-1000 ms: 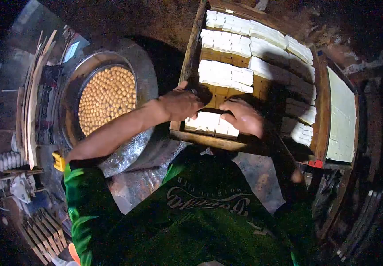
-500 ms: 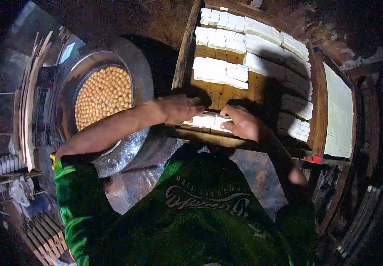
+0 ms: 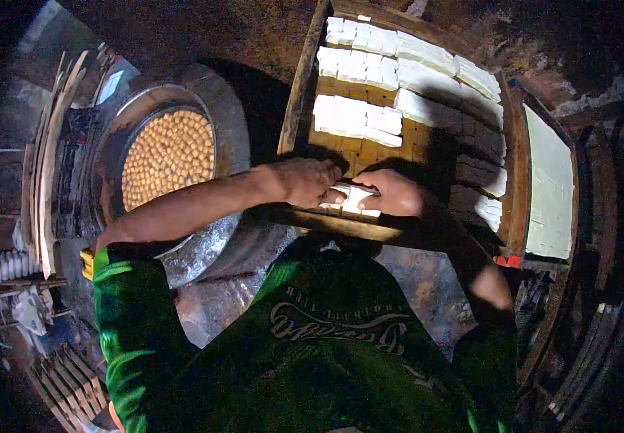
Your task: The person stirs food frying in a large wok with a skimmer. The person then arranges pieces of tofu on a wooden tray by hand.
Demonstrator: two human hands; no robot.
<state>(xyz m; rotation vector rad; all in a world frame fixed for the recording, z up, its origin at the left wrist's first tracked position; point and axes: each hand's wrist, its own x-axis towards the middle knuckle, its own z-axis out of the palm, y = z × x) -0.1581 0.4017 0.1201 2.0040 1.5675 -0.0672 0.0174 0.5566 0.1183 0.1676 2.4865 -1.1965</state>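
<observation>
My left hand (image 3: pixel 310 182) and my right hand (image 3: pixel 393 194) close in from both ends on a short row of white tofu blocks (image 3: pixel 352 200) along the near edge of the wooden tray (image 3: pixel 348 225). The left fingers curl over the left end, with the thumb against the near blocks. My right thumb and fingers grip the right end. Several rows of cut tofu (image 3: pixel 355 117) lie farther back on the tray's woven base. More tofu (image 3: pixel 478 206) sits at the right side, partly in shadow.
To the left stands a large round pan (image 3: pixel 229 130) filled with small golden-brown pieces (image 3: pixel 171 155). Beyond the tray's right side is a frame holding an uncut pale slab (image 3: pixel 548 184). Long wooden strips (image 3: pixel 48 166) lean at far left, and a slatted wooden piece (image 3: pixel 73 386) lies below.
My left hand has shifted right along the near row, and the two hands are closer together. The blocks between them now form a shorter, tighter group.
</observation>
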